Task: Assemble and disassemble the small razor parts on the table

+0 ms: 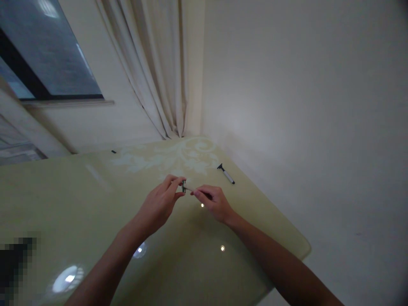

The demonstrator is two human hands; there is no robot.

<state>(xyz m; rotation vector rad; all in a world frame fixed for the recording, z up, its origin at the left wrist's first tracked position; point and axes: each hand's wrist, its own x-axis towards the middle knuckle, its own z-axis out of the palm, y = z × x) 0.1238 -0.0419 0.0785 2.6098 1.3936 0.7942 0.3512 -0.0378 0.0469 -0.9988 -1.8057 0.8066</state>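
From where I stand, both bare hands meet above the glossy green table [95, 212], near its far corner. The left hand [159, 202] pinches a small dark-and-green piece [184, 186] by its ends, thumb below and fingertips above, with only a narrow gap between them. That piece sits upright (too small for me to say what it is), and the fingers cover part of it. The right hand [216, 202] has its thumb and fingers closed on a thin pale stick [190, 188], whose tip reaches the piece; I can't tell whether they actually touch. The stick's other end is hidden inside the grip, and the curled fingers behind the thumb are lost in shadow.

Just beyond the right hand, a razor [226, 173] with a black head and a grey-and-black handle lies flat on the table, its head pointing away. A tiny black object [114, 151] lies near the far edge, too small to name. Past it hang pale curtains [159, 72], beside a dark-framed window [57, 55] cut off at the left. At lower left, coarse blocks blur a dark shape [11, 270] beyond recognition.
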